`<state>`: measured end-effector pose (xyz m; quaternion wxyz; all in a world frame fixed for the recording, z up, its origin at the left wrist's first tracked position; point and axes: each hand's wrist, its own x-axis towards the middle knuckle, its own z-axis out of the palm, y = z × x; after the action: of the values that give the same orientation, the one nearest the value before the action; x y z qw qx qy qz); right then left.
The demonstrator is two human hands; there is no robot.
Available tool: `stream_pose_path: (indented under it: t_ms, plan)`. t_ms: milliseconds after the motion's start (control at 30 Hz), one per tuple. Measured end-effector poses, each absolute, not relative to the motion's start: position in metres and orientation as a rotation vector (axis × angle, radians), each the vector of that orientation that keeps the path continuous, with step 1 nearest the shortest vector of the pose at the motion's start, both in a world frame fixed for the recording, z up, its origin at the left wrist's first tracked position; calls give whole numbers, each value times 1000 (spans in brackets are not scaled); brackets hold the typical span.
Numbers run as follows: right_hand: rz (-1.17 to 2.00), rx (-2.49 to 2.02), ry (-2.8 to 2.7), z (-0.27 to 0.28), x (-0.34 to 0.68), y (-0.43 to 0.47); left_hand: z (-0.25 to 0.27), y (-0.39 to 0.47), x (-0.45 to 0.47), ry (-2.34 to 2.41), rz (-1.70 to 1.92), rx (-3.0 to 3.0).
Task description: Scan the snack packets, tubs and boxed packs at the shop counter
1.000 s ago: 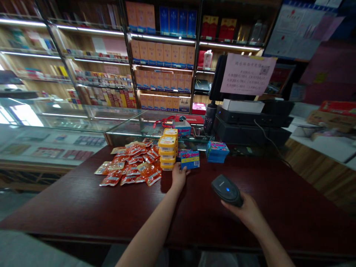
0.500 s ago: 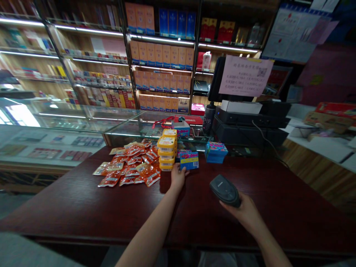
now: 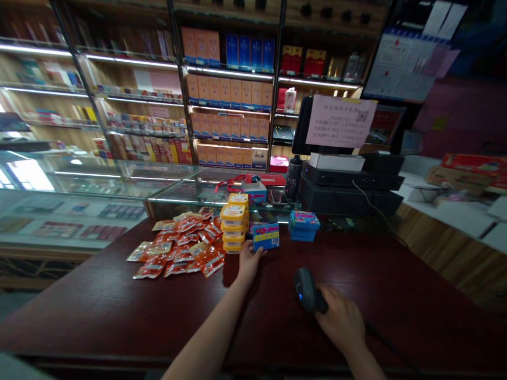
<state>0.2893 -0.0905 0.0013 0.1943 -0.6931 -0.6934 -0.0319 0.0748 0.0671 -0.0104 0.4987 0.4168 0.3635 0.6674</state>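
Printed blue box (image 3: 266,236) pinched near the far edge of the tabletop (image 3: 138,311) by the left hand (image 3: 249,262), fingers partly hidden behind it, rounded plastic scanner (image 3: 304,290) clasped by curled fingers of the right hand (image 3: 343,319)

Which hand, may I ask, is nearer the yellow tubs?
Left. The left hand is just right of the yellow tubs, holding a blue box; the right hand, gripping the scanner, is farther right.

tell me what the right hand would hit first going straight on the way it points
Likely the blue box at the left hand, scanner leading, though depth is unclear.
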Motion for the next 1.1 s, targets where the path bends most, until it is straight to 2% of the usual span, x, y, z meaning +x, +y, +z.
stream_pose_path:
  t_ms: [167,400,600,733,900,967,1100]
  plan:
    - [-77,-1950,-1938,1,288,-90,16,68,81,969,1675,1204]
    - [-107,-1932,-1917,0,287,-89,81,86,113,1141,1775,1778]
    - [-98,-1945,-1895,0,286,-88,120,108,157,1129,1381,2671]
    - [-66,-1946,-1878,1,285,-86,115,121,191,1079,1128,2922]
    - [-44,-1936,-1867,1,285,-86,91,131,206,1071,1016,2861]
    - [-61,-1939,-1871,0,286,-86,80,133,201,1105,1067,2792]
    - [-60,-1911,-1877,-3,288,-85,63,139,186,1248,1389,2470]
